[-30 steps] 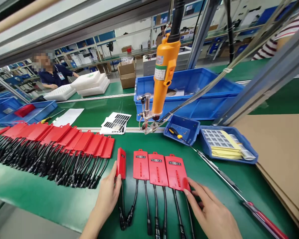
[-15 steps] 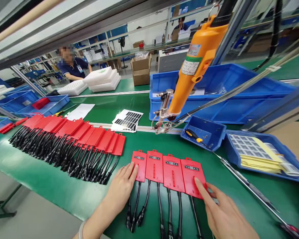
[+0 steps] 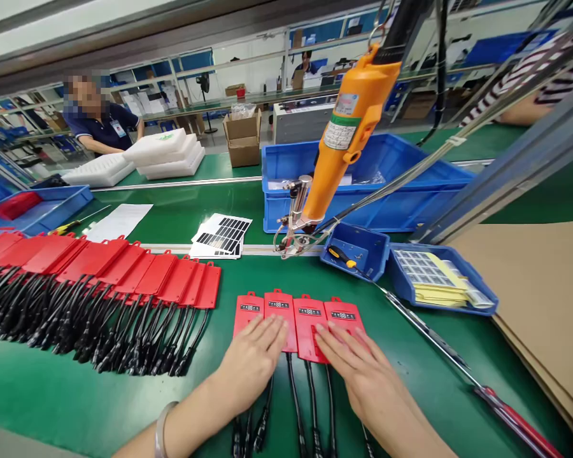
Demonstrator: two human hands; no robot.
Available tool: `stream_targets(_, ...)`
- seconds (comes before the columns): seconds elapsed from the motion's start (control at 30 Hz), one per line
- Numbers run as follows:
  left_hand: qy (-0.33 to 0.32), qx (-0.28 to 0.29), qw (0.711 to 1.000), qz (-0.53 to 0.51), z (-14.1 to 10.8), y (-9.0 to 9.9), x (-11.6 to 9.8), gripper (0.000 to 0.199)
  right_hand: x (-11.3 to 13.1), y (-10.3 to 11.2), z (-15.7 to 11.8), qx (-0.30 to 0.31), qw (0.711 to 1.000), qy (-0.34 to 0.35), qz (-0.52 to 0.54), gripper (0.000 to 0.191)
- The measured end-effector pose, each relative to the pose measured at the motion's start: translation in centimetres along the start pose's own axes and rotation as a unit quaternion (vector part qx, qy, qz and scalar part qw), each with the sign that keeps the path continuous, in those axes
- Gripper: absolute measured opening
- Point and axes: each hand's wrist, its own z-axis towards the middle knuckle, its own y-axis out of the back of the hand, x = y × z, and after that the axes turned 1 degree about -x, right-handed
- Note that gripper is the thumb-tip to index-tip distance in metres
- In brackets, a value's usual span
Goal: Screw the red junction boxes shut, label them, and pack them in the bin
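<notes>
Several flat red plastic cases (image 3: pixel 305 334) lie side by side in front of me, each with a small black display strip near its top and black cables (image 3: pixel 310 397) running toward me. My left hand (image 3: pixel 251 359) rests flat across the two left cases, fingers stretched out. Over the two right cases lies my right hand (image 3: pixel 363 369), its fingers also extended and partly covering them. To the left stands a long overlapping row of more red cases (image 3: pixel 165 280), face down, with thick bunches of black cables (image 3: pixel 138 337).
An orange electric screwdriver (image 3: pixel 337 140) hangs above the bench. Behind it is a large blue bin (image 3: pixel 386 210). Small blue trays hold a yellow-handled screwdriver (image 3: pixel 341 256) and label sheets (image 3: pixel 430 273). Printed sheets (image 3: pixel 219 235) and cardboard (image 3: pixel 539 292) lie nearby. A person (image 3: pixel 102 130) stands across the bench.
My right hand has moved left and lies farther over the right cases. My left hand has shifted onto the two left cases. The view has turned to the right.
</notes>
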Motion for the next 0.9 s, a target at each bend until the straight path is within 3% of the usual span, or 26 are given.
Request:
stream_targets(0.07, -0.034, -0.001, 0.999, -0.027, 0.1, -1.0, -0.5, 0.046, 1.0, -0.8, 0.4, -0.004, 1.0, -0.006, 0.031, 0.061)
stream_targets(0.17, -0.029, 0.014, 0.998, -0.052, 0.8, -1.6, -0.7, 0.044, 1.6, -1.1, 1.1, -0.009, 0.993, -0.063, 0.097, 0.05)
stream_targets(0.33, 0.041, 0.084, 0.982, -0.167, 3.4, 0.5, 1.4, 0.037, -0.4, 0.1, 2.4, 0.094, 0.981, -0.076, 0.152, 0.042)
stream_targets(0.4, 0.055, 0.085, 0.976, -0.195, 4.0, 0.7, 2.4, 0.068, -1.4, 0.2, 2.5, 0.109, 0.981, -0.083, 0.14, 0.047)
stream_targets(0.47, 0.045, 0.098, 0.973, -0.206, 4.1, 0.2, 2.9, 0.108, -1.9, -0.3, 2.4, 0.112, 0.982, -0.092, 0.123, 0.086)
stream_targets(0.5, 0.04, 0.106, 0.972, -0.206, 4.0, -0.3, 2.9, 0.117, -2.0, -0.6, 2.2, 0.118, 0.982, -0.091, 0.116, 0.099)
stream_targets(0.57, 0.041, 0.11, 0.973, -0.2, 3.4, -1.3, 2.6, 0.121, -1.8, -1.3, 1.9, 0.127, 0.983, -0.085, 0.103, 0.105)
stream_targets(0.7, 0.045, 0.089, 0.977, -0.19, 2.3, -2.2, 1.6, 0.121, -0.9, -2.1, 1.0, 0.093, 0.989, -0.068, 0.094, 0.098)
stream_targets(0.9, 0.049, 0.079, 0.977, -0.193, 1.9, -1.8, 1.0, 0.112, -0.4, -2.7, 0.4, 0.04, 0.997, -0.045, 0.049, 0.074)
